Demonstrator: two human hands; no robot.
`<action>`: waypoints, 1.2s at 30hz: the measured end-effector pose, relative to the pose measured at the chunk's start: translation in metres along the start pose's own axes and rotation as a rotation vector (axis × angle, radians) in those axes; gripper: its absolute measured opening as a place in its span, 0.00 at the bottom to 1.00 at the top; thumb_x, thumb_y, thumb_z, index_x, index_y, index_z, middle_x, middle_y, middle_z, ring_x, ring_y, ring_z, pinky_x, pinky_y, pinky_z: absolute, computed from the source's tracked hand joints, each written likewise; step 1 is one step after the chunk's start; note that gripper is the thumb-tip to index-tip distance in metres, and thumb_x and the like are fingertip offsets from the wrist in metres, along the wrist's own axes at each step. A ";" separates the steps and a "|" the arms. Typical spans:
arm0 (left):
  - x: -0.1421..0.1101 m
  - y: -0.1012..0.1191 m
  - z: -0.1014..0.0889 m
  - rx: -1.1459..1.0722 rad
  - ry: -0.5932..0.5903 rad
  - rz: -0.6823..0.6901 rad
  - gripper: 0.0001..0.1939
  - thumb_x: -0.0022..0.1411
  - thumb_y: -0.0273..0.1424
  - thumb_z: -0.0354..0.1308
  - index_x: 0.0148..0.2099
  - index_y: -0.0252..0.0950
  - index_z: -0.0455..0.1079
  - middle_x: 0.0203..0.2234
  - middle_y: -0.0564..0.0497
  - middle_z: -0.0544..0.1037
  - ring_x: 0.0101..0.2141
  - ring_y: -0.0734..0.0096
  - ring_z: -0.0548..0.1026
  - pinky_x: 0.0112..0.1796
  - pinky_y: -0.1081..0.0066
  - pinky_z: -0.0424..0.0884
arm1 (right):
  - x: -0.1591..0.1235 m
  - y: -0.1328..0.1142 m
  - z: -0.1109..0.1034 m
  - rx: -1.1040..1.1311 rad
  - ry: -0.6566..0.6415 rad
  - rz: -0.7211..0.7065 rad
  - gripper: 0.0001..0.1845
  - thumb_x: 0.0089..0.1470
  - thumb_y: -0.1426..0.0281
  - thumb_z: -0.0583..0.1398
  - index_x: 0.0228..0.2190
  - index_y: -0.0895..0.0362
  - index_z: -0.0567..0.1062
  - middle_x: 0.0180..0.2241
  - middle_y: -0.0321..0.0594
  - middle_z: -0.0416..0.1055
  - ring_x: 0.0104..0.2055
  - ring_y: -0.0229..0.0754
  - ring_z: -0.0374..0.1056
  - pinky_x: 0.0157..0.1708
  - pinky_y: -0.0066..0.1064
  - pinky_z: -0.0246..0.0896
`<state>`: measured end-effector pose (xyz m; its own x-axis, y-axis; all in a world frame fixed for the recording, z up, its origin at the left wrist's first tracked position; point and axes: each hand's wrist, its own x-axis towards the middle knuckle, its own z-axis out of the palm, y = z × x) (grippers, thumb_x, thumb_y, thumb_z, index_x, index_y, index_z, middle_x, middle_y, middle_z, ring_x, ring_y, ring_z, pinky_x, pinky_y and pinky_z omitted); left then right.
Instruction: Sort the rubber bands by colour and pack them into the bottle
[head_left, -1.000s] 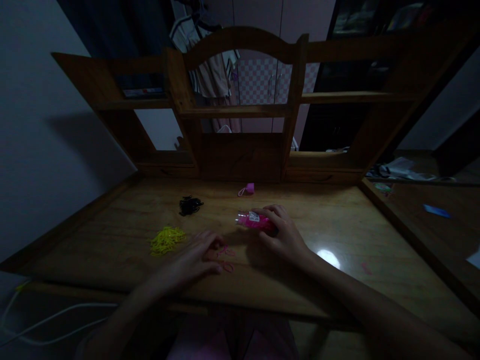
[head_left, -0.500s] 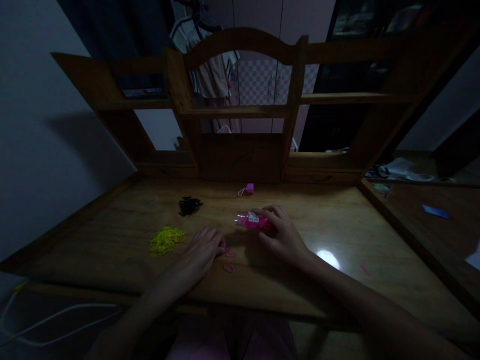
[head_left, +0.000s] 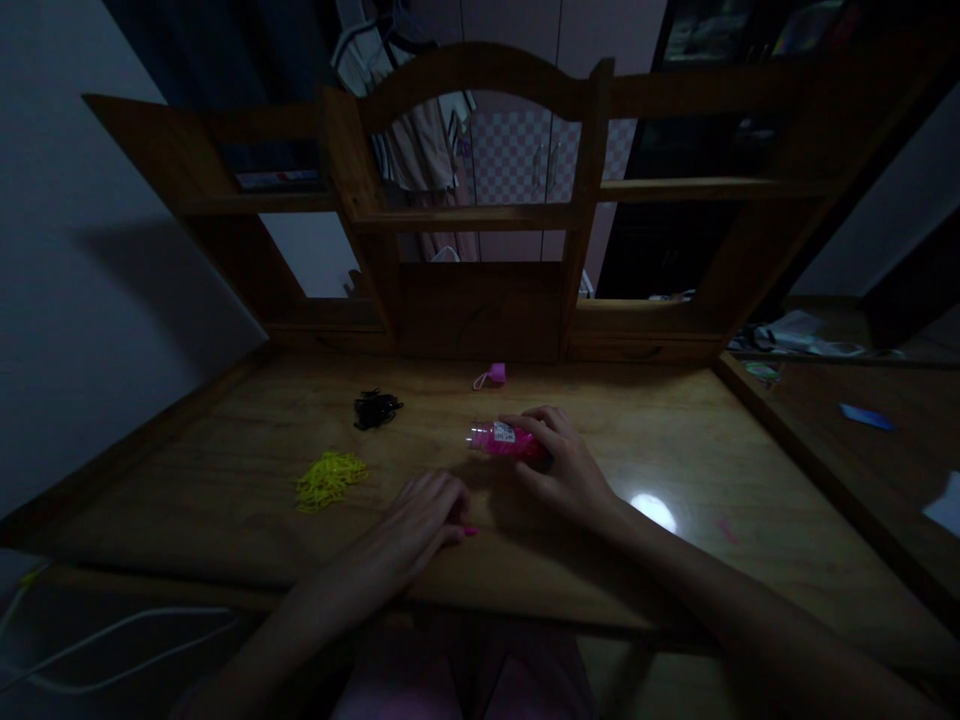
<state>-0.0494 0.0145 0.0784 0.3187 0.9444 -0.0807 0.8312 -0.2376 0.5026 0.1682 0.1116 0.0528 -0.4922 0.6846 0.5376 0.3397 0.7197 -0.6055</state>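
My right hand [head_left: 562, 465] is closed round a small clear bottle [head_left: 504, 437] with pink contents and a white label. The bottle lies on its side, its uncapped neck towards the left. On the wooden desk to its left, my left hand [head_left: 431, 505] rests with fingers curled in. At its thumb tip shows a bit of a pink rubber band [head_left: 470, 531]; whatever else lies under the palm is hidden. A pile of yellow rubber bands [head_left: 330, 480] is left of that hand, with a black pile of bands [head_left: 376, 409] behind it.
A pink cap with a loop [head_left: 496, 373] lies behind the bottle. Far right on the desk is a faint pink strip [head_left: 726, 530]. A wooden shelf unit [head_left: 480, 310] closes off the back of the desk [head_left: 637, 410]. White cables [head_left: 127, 630] hang at the lower left.
My left hand has moved slightly right and towards me, over the loose pink bands, which are now mostly covered. My right hand keeps the bottle in about the same place.
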 end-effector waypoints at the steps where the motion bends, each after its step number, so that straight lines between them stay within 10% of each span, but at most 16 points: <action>1: 0.001 0.000 0.001 0.003 0.010 -0.011 0.05 0.66 0.29 0.50 0.41 0.38 0.66 0.40 0.49 0.72 0.44 0.62 0.68 0.47 0.63 0.65 | 0.000 0.000 0.000 0.001 -0.001 -0.002 0.30 0.48 0.78 0.61 0.54 0.51 0.71 0.46 0.44 0.66 0.50 0.49 0.63 0.51 0.44 0.62; 13: -0.016 -0.008 -0.005 -0.007 -0.009 -0.003 0.08 0.67 0.35 0.54 0.45 0.38 0.66 0.44 0.49 0.71 0.47 0.61 0.67 0.49 0.62 0.64 | -0.001 0.000 0.000 -0.001 -0.012 -0.002 0.30 0.49 0.78 0.61 0.54 0.51 0.71 0.47 0.44 0.66 0.51 0.49 0.63 0.51 0.44 0.62; 22: 0.006 -0.036 0.031 0.277 0.090 0.051 0.07 0.69 0.32 0.49 0.38 0.36 0.67 0.39 0.46 0.71 0.41 0.59 0.65 0.43 0.61 0.62 | 0.001 0.000 -0.002 -0.008 -0.022 0.001 0.31 0.48 0.78 0.61 0.54 0.51 0.71 0.47 0.44 0.66 0.51 0.49 0.63 0.51 0.44 0.62; 30: -0.012 -0.083 -0.013 0.290 0.264 0.000 0.11 0.68 0.33 0.46 0.38 0.37 0.69 0.37 0.45 0.72 0.40 0.58 0.66 0.43 0.60 0.62 | -0.001 0.001 0.000 0.004 -0.023 -0.008 0.30 0.49 0.78 0.61 0.54 0.50 0.71 0.47 0.44 0.66 0.51 0.49 0.63 0.51 0.44 0.62; 36: -0.012 -0.086 0.018 0.181 0.242 -0.052 0.11 0.64 0.37 0.51 0.34 0.37 0.69 0.35 0.46 0.72 0.39 0.58 0.68 0.42 0.60 0.66 | -0.001 0.000 0.000 0.007 -0.030 -0.006 0.30 0.50 0.77 0.61 0.55 0.50 0.71 0.47 0.44 0.66 0.51 0.50 0.63 0.51 0.45 0.62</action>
<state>-0.1162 0.0198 0.0206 0.1739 0.9779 0.1163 0.9183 -0.2037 0.3395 0.1686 0.1107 0.0518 -0.5180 0.6763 0.5237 0.3313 0.7231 -0.6061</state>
